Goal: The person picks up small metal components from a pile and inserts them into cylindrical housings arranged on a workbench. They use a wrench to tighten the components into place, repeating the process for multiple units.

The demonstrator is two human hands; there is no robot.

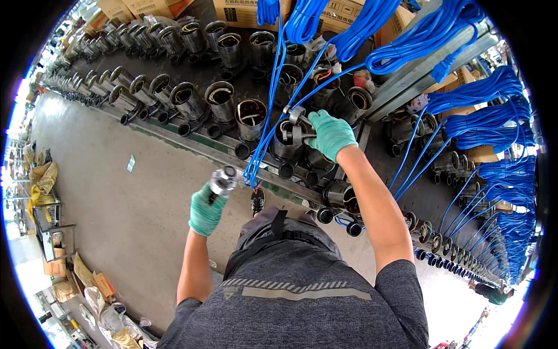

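Note:
My left hand (206, 210), in a green knit glove, is closed round a shiny metal cylindrical part (223, 181) with a dark opening, held above the floor. My right hand (332, 135), gloved the same way, is closed on two metal parts with round ends (297, 136) and short stems. They are over an upright metal motor housing (285, 150), partly covering its mouth. Blue cables (268, 131) hang down just left of my right hand. Close by stands another open housing (251, 119) with wires inside.
Rows of metal housings (186, 100) stand on a low rack along the far side. Coiled blue cables (421, 43) hang at upper right, near a metal post (442, 70). Cardboard boxes (250, 13) line the back. Concrete floor (116, 192) lies left, with a paper scrap (131, 163).

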